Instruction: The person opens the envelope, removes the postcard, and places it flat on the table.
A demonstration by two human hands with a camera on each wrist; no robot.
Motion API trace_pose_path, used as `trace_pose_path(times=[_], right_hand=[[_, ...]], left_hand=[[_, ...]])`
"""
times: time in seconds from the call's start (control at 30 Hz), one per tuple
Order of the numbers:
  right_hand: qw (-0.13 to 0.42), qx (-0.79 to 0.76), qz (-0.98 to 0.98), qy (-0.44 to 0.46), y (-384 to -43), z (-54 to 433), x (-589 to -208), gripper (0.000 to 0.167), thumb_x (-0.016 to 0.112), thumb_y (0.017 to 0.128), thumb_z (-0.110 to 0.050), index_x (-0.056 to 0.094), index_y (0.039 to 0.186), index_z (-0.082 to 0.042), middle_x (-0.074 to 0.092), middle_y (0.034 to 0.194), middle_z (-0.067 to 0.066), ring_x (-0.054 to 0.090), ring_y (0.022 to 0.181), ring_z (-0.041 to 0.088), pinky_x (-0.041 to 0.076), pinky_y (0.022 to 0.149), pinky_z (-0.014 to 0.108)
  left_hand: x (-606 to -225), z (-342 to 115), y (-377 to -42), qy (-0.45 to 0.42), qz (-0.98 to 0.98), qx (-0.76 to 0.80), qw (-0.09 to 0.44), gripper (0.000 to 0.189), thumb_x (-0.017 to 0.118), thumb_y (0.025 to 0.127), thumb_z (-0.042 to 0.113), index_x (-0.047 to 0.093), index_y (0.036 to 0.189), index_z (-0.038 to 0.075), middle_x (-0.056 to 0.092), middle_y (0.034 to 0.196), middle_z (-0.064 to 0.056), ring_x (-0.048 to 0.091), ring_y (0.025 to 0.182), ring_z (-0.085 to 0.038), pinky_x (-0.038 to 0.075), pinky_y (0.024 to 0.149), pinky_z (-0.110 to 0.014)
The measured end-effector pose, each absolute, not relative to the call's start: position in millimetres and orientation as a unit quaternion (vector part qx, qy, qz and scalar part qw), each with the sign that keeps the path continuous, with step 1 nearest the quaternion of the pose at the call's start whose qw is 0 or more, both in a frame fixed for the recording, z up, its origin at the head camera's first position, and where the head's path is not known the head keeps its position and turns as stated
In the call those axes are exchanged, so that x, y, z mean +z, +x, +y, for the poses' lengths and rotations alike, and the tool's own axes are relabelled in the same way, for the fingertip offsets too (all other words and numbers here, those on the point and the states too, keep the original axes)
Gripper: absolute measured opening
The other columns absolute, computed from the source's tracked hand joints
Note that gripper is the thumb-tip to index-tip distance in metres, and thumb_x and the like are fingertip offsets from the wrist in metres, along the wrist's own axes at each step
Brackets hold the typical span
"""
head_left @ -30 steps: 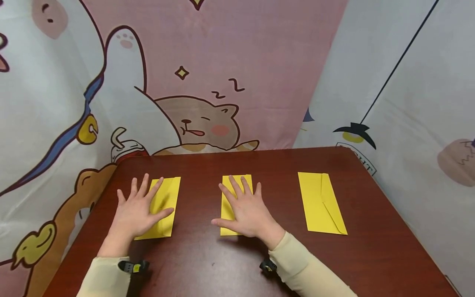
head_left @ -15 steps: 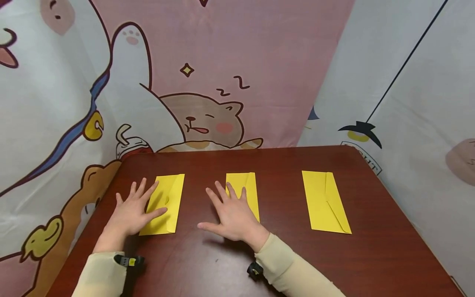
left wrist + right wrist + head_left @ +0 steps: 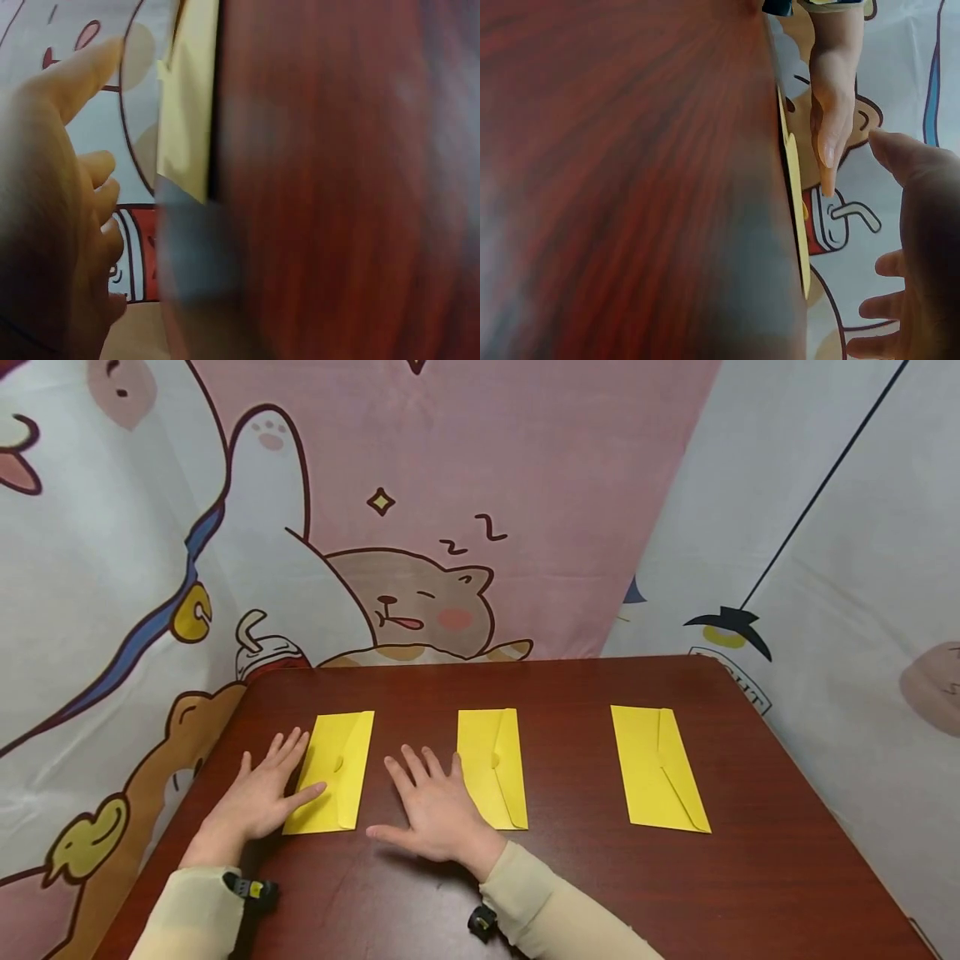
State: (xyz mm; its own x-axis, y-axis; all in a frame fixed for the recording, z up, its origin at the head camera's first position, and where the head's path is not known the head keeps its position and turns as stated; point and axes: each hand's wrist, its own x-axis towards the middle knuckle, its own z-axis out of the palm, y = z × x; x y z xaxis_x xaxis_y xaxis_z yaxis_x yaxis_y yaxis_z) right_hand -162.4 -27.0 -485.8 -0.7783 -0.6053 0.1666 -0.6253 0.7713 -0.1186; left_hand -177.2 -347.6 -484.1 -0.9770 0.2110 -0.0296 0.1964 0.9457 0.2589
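Observation:
Three yellow envelopes lie in a row on the brown table: a left envelope [image 3: 345, 760], a middle envelope [image 3: 498, 760] and a right envelope [image 3: 660, 768]. My left hand [image 3: 251, 797], fingers extended, is over the left envelope's left edge, its thumb across the lower part. My right hand [image 3: 438, 818] spreads its fingers between the left and middle envelopes, overlapping the middle one's lower left edge in the head view. Both hands hold nothing; the right wrist view shows the left hand [image 3: 834, 97] raised above the tabletop. A yellow envelope [image 3: 187, 97] appears edge-on in the left wrist view.
The table [image 3: 585, 893] has a glossy dark red-brown top, with its far edge close to a cloth backdrop [image 3: 555, 510] printed with cartoon animals. Dark straps with small devices [image 3: 251, 887] sit at the wrists, by the cream sleeves [image 3: 187, 910].
My right hand has moved left, off most of the middle envelope. My left hand has shifted slightly left and nearer, its fingers closer together. The envelopes stay on the table; the head view shifts slightly.

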Motion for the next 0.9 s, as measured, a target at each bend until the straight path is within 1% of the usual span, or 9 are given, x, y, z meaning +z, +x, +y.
trace_pose_path(times=[0.13,0.27,0.33,0.57,0.73,0.9], right_hand=[[0.058,0.074,-0.939,0.33,-162.5,-39.2,-487.8,0.102,0.031,0.094,-0.089,0.033,0.168,-0.019,0.031,0.171,0.011,0.036,0.152,0.038,0.029,0.113,0.075],[0.052,0.071,-0.94,0.33,-162.8,-50.2,-489.8,0.101,0.035,0.094,-0.087,0.034,0.167,-0.018,0.033,0.17,0.011,0.037,0.152,0.036,0.03,0.113,0.075],[0.049,0.071,-0.94,0.33,-163.3,-55.8,-489.6,0.1,0.037,0.095,-0.086,0.035,0.167,-0.018,0.033,0.17,0.011,0.038,0.151,0.036,0.03,0.113,0.075],[0.023,0.083,-0.939,0.332,-165.8,-74.9,-482.8,0.099,0.038,0.096,-0.085,0.034,0.167,-0.016,0.034,0.169,0.009,0.038,0.151,0.035,0.032,0.113,0.073],[0.003,0.078,-0.946,0.314,-171.1,-87.1,-475.1,0.1,0.039,0.095,-0.085,0.033,0.167,-0.017,0.035,0.169,0.009,0.037,0.152,0.033,0.033,0.113,0.071],[-0.014,0.07,-0.946,0.315,-176.4,-99.7,-472.4,0.1,0.043,0.095,-0.084,0.033,0.167,-0.017,0.034,0.17,0.007,0.035,0.153,0.029,0.033,0.114,0.069]], left_hand=[[-486.3,-352.0,-177.6,0.121,0.984,0.13,0.03,0.095,0.053,0.104,0.062,0.018,0.168,0.001,0.012,0.175,-0.019,0.009,0.159,-0.047,0.003,0.117,-0.078],[-486.1,-355.9,-179.1,0.129,0.982,0.132,0.044,0.091,0.053,0.105,0.059,0.018,0.169,0.003,0.013,0.175,-0.019,0.008,0.159,-0.047,0.0,0.118,-0.076],[-485.0,-357.3,-180.1,0.128,0.982,0.129,0.053,0.091,0.053,0.105,0.059,0.018,0.169,0.004,0.013,0.175,-0.018,0.007,0.159,-0.046,-0.002,0.119,-0.075],[-481.7,-356.3,-184.2,0.125,0.979,0.131,0.091,0.087,0.055,0.105,0.055,0.024,0.167,0.002,0.018,0.174,-0.019,0.009,0.158,-0.049,-0.002,0.117,-0.077],[-481.5,-354.6,-187.7,0.116,0.978,0.126,0.118,0.086,0.058,0.104,0.052,0.023,0.168,0.004,0.019,0.174,-0.018,0.01,0.158,-0.049,-0.002,0.116,-0.078],[-480.9,-353.0,-189.4,0.111,0.978,0.118,0.128,0.088,0.061,0.102,0.049,0.023,0.167,0.003,0.019,0.174,-0.019,0.011,0.157,-0.049,0.0,0.116,-0.079]])
